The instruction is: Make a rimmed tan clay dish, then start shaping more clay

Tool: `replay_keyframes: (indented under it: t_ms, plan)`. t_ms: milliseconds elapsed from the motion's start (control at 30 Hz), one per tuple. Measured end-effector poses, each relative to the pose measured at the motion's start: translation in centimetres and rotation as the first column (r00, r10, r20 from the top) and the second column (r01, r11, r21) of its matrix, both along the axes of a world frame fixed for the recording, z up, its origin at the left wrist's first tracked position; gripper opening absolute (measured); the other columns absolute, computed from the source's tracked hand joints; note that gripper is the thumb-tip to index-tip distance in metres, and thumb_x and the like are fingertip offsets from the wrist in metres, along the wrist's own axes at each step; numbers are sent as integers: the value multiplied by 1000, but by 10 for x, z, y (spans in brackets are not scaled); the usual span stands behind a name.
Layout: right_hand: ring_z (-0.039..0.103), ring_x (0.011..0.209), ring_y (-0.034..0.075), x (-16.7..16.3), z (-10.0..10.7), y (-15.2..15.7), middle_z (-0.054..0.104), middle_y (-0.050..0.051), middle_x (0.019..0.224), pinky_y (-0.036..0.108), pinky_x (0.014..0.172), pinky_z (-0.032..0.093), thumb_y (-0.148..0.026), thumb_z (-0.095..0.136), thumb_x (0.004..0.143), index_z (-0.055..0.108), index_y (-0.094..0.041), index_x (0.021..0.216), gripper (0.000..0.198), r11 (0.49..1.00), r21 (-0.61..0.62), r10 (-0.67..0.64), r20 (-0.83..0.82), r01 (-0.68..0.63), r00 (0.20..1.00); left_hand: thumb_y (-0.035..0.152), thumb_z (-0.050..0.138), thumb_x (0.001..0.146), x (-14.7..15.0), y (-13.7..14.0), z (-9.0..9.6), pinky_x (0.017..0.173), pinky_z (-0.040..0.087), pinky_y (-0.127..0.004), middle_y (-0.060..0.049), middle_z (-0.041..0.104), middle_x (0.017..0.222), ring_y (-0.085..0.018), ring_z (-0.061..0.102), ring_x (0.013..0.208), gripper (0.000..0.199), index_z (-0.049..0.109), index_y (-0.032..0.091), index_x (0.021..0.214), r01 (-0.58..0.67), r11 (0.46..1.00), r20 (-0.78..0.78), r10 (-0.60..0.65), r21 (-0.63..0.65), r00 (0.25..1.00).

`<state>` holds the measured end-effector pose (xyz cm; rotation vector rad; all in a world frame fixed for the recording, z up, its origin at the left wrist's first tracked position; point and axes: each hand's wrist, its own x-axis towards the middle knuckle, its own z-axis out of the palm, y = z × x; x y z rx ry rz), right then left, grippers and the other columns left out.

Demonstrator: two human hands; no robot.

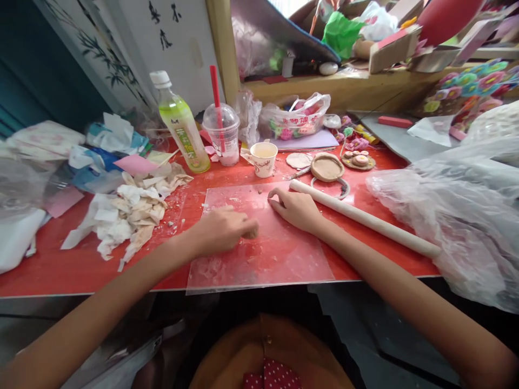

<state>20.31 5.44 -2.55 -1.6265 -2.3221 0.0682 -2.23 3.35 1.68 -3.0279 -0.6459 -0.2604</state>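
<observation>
My left hand [227, 229] is curled over a clear plastic sheet [284, 265] on the red table. Motion blurs it slightly, and whatever its closed fingers may hold is hidden. My right hand [298, 208] rests at the sheet's upper right, fingers bent with a small gap at the thumb, and nothing visible in them. Small crumbs lie scattered on the sheet. Beside my right hand is a long pale rolling rod [373, 219]. Behind it sit a round clay dish [327, 167], a grey ring [344, 189] and a flat clay disc [299, 160].
A paper cup [263, 162], a lidded plastic cup with red straw [223, 135] and a green drink bottle [182, 124] stand behind. Crumpled tissues [130, 210] lie left; a large plastic bag [454, 210] spreads right. A decorated clay disc [359, 160] sits farther back.
</observation>
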Motion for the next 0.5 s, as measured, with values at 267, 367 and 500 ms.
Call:
replay_keyframes:
  t_ms: [267,367,500]
  plan:
    - [59,72,19,1,-2,1,68,1,74,27,57,26,-34,38,92,58,-23,106,27,1000,1,-1,-5,1,1000,30,50,91,4,-33,0,89,46,-38,-12,63,114,-25,59,106,33,53,12,119,-55,964,16,52,261,999]
    - [59,76,19,1,-2,1,68,1,74,26,58,26,-34,38,92,58,-23,107,28,1000,5,4,-3,-4,1000,31,50,91,3,-37,22,104,37,-47,-19,45,138,-32,38,132,43,47,10,128,-118,972,133,92,203,987]
    - [58,76,19,1,-1,2,67,2,73,26,58,25,-34,39,92,58,-23,107,27,1000,1,3,1,-3,1000,29,44,93,15,-28,65,78,52,-30,-4,67,84,-15,64,84,26,64,19,80,-53,985,729,157,-164,667]
